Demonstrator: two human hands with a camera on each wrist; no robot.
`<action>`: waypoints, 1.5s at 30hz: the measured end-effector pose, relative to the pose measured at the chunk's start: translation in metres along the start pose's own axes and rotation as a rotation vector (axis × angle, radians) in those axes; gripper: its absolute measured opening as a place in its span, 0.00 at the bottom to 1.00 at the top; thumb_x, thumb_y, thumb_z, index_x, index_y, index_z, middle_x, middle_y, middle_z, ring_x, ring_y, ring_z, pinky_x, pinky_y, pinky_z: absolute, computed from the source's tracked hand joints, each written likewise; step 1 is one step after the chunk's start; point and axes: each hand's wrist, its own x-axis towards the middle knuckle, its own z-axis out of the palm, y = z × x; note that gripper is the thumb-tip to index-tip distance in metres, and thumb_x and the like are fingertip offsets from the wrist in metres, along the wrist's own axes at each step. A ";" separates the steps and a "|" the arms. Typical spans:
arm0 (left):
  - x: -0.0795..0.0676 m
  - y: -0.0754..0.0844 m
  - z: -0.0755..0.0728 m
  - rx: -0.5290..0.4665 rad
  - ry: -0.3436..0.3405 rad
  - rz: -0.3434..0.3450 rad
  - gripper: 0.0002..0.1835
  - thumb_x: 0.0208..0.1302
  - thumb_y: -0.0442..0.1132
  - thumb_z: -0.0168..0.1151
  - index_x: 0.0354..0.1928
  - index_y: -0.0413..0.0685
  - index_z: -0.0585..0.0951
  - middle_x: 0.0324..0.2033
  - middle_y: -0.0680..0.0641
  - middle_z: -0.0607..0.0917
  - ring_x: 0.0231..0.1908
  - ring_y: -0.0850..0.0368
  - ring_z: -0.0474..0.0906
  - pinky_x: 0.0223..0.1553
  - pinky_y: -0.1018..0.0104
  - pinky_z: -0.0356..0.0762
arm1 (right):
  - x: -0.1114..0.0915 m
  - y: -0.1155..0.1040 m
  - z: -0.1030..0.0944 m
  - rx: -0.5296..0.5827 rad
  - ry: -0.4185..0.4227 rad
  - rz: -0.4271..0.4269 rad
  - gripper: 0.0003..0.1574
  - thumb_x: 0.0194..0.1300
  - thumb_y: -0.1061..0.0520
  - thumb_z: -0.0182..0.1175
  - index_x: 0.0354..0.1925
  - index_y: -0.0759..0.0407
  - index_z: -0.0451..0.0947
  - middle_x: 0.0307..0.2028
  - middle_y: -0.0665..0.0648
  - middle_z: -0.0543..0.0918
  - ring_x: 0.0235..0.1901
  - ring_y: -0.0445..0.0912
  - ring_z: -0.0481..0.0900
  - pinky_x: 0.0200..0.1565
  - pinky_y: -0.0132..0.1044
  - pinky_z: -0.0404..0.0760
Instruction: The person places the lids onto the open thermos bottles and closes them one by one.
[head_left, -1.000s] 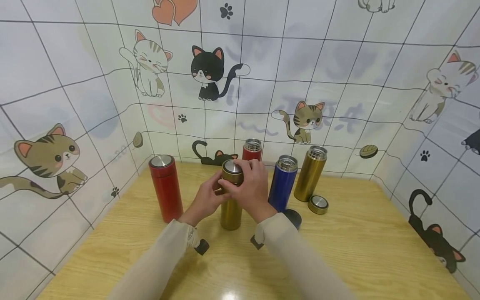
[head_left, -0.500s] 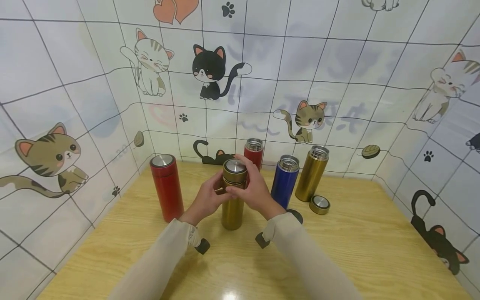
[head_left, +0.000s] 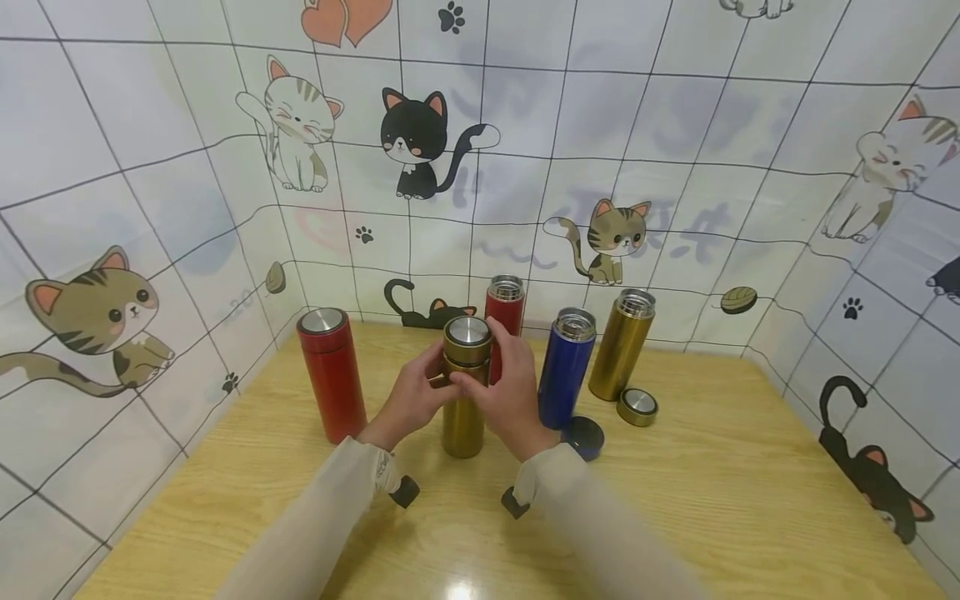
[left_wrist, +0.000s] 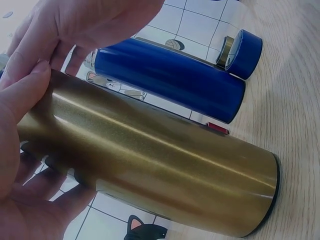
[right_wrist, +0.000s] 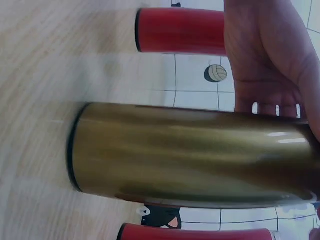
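Note:
A gold thermos bottle stands upright on the table, its gold lid with a steel-coloured top sitting on it. My left hand grips the bottle's upper body from the left; the left wrist view shows thumb and fingers around the gold body. From the right, my right hand holds the upper part, thumb across the front just under the lid and fingers along its right side. In the right wrist view the bottle's gold body fills the middle, the right fingers hidden behind it.
A lidded red thermos stands left. Behind and right are lidless bottles: red, blue and gold. A blue lid and another gold lid lie on the wooden table. Cat-patterned sheeting surrounds it.
My right hand has slid from over the lid to its right side, uncovering the lid's top and more of the red bottle behind. The left hand keeps its grip.

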 end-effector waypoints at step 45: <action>-0.003 0.012 -0.003 0.002 -0.022 -0.018 0.35 0.61 0.30 0.67 0.69 0.42 0.66 0.57 0.37 0.78 0.56 0.41 0.76 0.54 0.51 0.76 | -0.010 -0.014 0.008 0.032 0.122 0.032 0.49 0.56 0.52 0.73 0.70 0.54 0.61 0.58 0.56 0.73 0.58 0.50 0.68 0.57 0.51 0.73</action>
